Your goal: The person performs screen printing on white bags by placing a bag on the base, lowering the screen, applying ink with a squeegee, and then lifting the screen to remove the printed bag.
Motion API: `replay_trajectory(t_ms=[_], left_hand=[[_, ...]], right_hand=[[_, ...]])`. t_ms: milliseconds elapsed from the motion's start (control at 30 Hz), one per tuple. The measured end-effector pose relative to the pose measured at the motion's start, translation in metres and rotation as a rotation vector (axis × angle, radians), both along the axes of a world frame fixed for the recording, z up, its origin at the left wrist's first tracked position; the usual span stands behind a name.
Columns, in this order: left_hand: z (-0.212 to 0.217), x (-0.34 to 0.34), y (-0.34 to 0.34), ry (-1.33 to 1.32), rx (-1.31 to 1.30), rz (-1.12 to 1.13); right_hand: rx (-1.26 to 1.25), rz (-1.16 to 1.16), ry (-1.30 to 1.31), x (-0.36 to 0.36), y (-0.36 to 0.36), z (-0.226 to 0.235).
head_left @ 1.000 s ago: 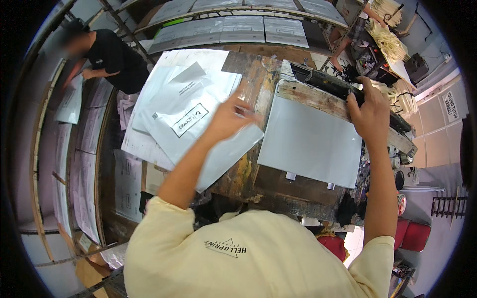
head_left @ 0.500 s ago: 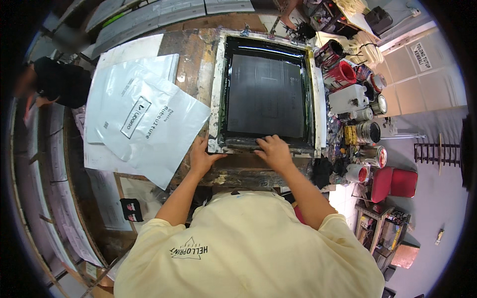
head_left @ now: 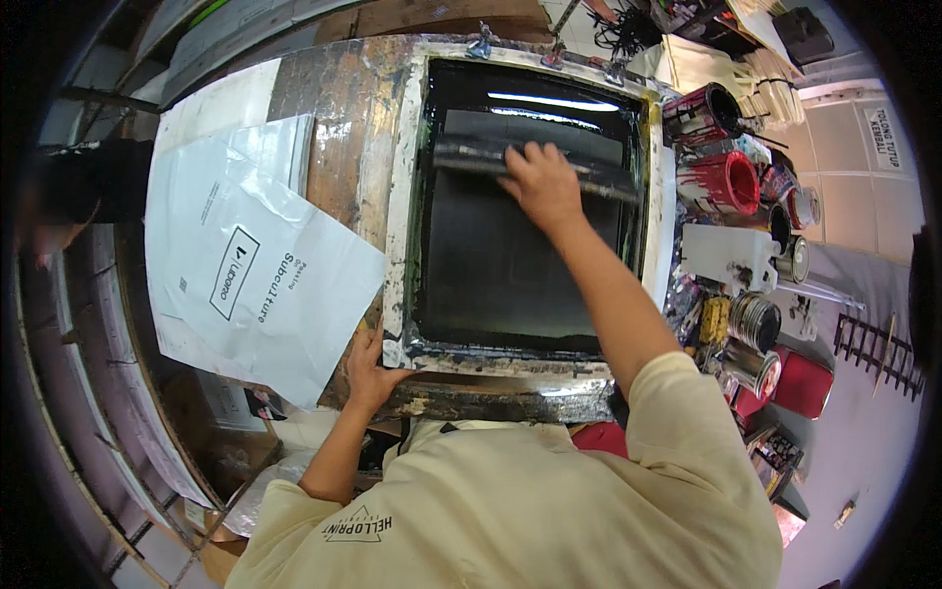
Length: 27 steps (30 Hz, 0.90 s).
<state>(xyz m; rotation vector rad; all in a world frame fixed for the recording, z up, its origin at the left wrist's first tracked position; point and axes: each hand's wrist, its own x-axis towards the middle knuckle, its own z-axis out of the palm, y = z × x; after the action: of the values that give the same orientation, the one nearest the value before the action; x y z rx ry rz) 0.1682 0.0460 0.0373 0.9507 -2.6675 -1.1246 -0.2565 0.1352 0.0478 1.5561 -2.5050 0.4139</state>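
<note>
A printing screen with a pale, ink-stained frame (head_left: pixel 397 245) lies flat on the worn wooden table (head_left: pixel 334 108). Its mesh is covered in black ink. My right hand (head_left: pixel 540 182) grips a long dark squeegee (head_left: pixel 471 157) lying across the far part of the mesh. My left hand (head_left: pixel 368 368) presses on the frame's near left corner. A stack of white plastic mailer bags (head_left: pixel 245 275) with dark print lies on the table just left of the frame.
Red paint cans (head_left: pixel 726 182), a white jug (head_left: pixel 726 255) and several metal tins (head_left: pixel 754 319) crowd the right side of the table. Another person in a dark top (head_left: pixel 78 187) stands at the far left. Printed sheets lie along racks on the left.
A second ago the screen was lifted and my left hand was on a bag. The screen then came down flat. My right hand has moved from the near edge to the squeegee at the far end.
</note>
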Motion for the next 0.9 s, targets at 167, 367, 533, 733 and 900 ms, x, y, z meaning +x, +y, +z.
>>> replay_trajectory(t_ms=[167,367,533,733,900], left_hand=[[0.02,-0.004,0.0,0.072,0.101,0.01],[0.058,-0.014,0.005,0.16,0.333,0.078],[0.061,-0.014,0.001,0.135,0.399,0.043],[0.063,-0.005,-0.002,0.241,0.389,0.04],[0.089,-0.016,-0.003,0.39,0.372,0.065]], right_hand=[[0.172,0.043,-0.108,-0.082,-0.043,0.026],[0.17,0.066,-0.095,-0.112,-0.054,0.043],[0.113,-0.007,-0.086,-0.021,0.008,0.027],[0.197,0.005,-0.19,0.165,0.107,0.096],[0.143,-0.003,-0.154,0.198,0.128,0.186]])
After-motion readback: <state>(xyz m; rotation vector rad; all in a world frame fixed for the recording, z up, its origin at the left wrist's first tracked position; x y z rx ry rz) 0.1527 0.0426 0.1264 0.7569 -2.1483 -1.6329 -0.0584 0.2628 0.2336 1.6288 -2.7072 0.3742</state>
